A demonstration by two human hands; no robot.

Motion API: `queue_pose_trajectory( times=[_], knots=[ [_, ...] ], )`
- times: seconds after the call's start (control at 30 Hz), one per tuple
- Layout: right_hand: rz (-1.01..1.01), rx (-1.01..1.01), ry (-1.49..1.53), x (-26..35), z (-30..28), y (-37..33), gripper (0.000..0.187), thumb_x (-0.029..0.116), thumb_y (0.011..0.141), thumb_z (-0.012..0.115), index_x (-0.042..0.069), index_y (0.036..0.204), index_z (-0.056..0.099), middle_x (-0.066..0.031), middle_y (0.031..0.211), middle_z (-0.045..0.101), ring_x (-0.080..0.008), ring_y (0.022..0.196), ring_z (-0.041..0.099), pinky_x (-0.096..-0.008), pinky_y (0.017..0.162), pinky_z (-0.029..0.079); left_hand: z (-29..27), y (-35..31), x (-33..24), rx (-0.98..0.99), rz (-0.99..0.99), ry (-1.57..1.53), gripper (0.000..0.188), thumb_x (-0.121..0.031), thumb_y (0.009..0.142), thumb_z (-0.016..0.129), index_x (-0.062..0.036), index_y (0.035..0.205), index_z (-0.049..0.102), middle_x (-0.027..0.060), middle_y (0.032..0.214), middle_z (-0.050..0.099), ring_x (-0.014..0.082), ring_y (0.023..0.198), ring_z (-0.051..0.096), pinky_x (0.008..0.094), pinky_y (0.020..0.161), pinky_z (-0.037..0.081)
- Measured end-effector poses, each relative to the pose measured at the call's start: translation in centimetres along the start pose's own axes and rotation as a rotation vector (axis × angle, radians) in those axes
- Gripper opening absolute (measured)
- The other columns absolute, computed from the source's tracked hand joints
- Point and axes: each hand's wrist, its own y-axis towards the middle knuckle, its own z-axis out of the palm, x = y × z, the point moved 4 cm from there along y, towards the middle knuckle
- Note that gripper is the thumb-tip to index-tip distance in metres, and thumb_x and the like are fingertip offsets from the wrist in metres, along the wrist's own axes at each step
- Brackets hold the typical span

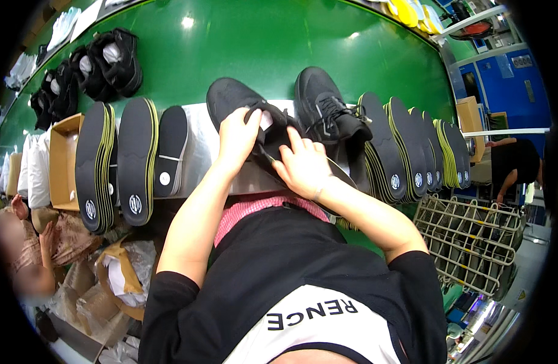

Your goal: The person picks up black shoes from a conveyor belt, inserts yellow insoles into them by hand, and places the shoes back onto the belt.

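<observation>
A black shoe (236, 100) lies tilted in front of me, its toe pointing away to the left. My left hand (238, 138) is closed on the shoe's tongue and collar, where a white label shows inside. At the shoe's opening is my right hand (304, 164), bent round a dark insole (342, 172) with a thin pale edge. The hand covers most of that insole, so how far it reaches into the shoe is hidden. Just right of my hands stands a second black shoe (324, 106) with laces.
Stacked black insoles with yellow-green edges stand along the green table (242, 42), in a left stack (97, 164) and a right stack (385, 145). Several black shoes (115, 64) are at far left, beside a cardboard box (65, 161). A metal rack (467, 239) is at right; other people are on both sides.
</observation>
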Motion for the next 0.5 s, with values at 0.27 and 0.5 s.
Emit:
queue_pose_trajectory(
  times=[0.27,0.5],
  knots=[
    [0.172,0.384,0.031,-3.3,-5.3,-6.1,0.043,0.043,0.063,0.061,0.005,0.083,0.055,-0.0139,0.086,0.048,-0.0277,0.079,0.052,-0.0403,0.066,0.042,0.1,0.3,0.4,-0.012,-0.023,-0.039,0.031,-0.027,0.077,0.053,0.0031,0.085,0.058,0.0215,0.077,0.059,0.0334,0.076,0.058,0.0348,0.069,0.043],
    [-0.053,0.097,-0.015,-2.4,-4.5,-3.4,0.021,0.027,0.068,0.058,0.007,0.062,0.057,-0.0102,0.073,0.05,-0.0247,0.07,0.053,-0.0354,0.054,0.045,0.4,0.2,-0.1,0.002,-0.022,-0.088,0.031,-0.027,0.078,0.053,0.0022,0.087,0.058,0.02,0.076,0.059,0.0307,0.075,0.059,0.0335,0.068,0.043]
  ],
)
